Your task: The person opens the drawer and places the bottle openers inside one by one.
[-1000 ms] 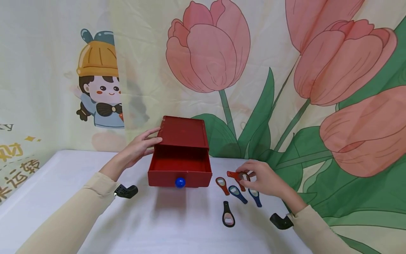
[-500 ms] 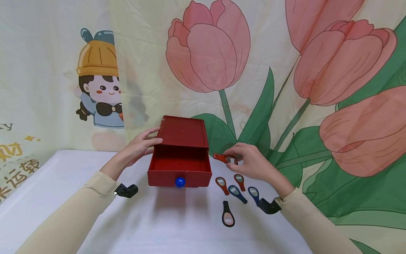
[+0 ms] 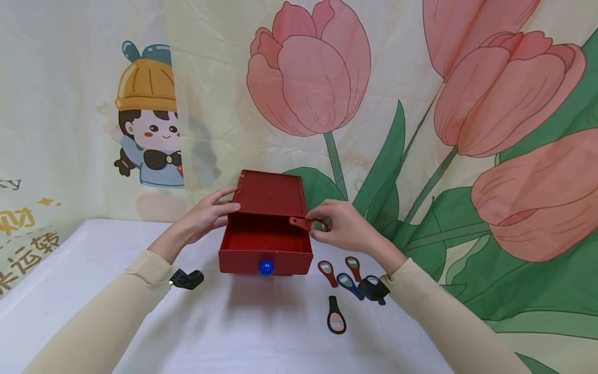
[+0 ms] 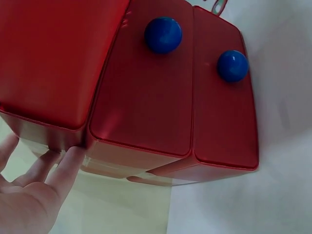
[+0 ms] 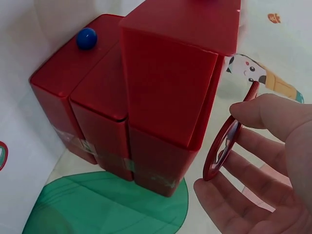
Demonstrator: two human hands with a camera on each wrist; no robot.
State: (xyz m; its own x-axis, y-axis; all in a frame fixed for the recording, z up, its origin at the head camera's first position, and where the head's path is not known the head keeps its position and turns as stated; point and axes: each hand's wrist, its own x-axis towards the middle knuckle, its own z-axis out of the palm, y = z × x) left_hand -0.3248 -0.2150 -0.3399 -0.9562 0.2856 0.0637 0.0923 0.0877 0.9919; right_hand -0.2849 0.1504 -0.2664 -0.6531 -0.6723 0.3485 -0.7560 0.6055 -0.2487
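The left forearm (image 3: 109, 306) extends forward from the lower left, the left hand (image 3: 198, 218) outstretched with fingers (image 4: 67, 170) slightly spread and nearly straight, while the right forearm (image 3: 434, 306) angles inward from the lower right, the right hand (image 3: 345, 224) holding its thumb (image 5: 268, 114) opposed to its fingers in a pinch.

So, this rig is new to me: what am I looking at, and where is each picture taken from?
There is no robot here, just a person working bare-handed. The wide picture comes from a camera worn on the head; the close ones, from the black wrist cameras. The left hand rests against a red drawer box, its top drawer pulled out. The right hand pinches a red paddle-shaped piece. On the white table lie similar pieces: two red ones, two blue ones, one black one.
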